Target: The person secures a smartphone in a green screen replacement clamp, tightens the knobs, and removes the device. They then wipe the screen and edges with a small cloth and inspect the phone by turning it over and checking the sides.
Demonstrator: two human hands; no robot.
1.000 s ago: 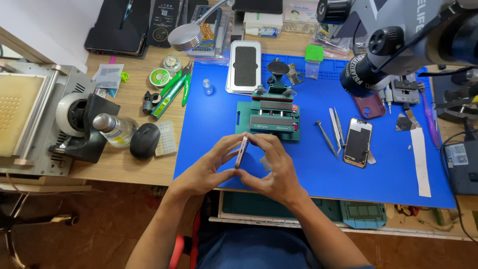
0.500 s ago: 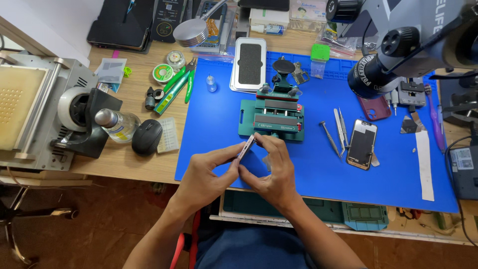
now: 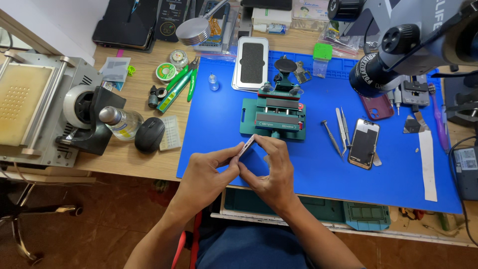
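Two hands grip one slim phone [image 3: 247, 145] edge-up over the blue mat [image 3: 318, 164] on the worktop: left hand [image 3: 206, 172] pinching its near end, right hand [image 3: 271, 172] bracing the side, likely to inspect the seam

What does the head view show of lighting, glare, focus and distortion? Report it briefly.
Head view: even, soft light on the blue mat, with only faint shadows under the hands; a bright sheen on the round metal lamp head; the microscope looms large and slightly soft at the top right; the desk edges bow from the wide lens; the phone, held edge-on between left hand and right hand, is sharp.
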